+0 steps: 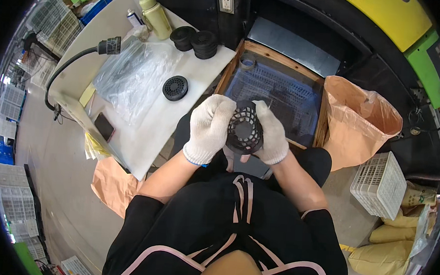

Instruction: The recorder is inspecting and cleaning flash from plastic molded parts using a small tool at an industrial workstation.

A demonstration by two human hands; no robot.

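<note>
A round black plastic grille with an open mesh of holes (245,128) is held up in front of my body. My left hand (209,126), in a white knit glove, has its fingers curled at the grille's left rim. On the opposite rim my right hand (270,133), gloved the same way, grips with the thumb at the top edge. A similar black disc with small holes (175,88) lies on the white table to the left. Behind it stand two stacks of black round parts (204,44). The fingers behind the grille are mostly hidden.
The white table (143,153) carries clear plastic bags (133,76), a phone (104,126), a bottle (156,16) and a gooseneck lamp (108,45). Ahead, a wooden-framed bin (323,118) holds a blue basket. At right stand a paper-lined bag (354,130) and white crates (378,185).
</note>
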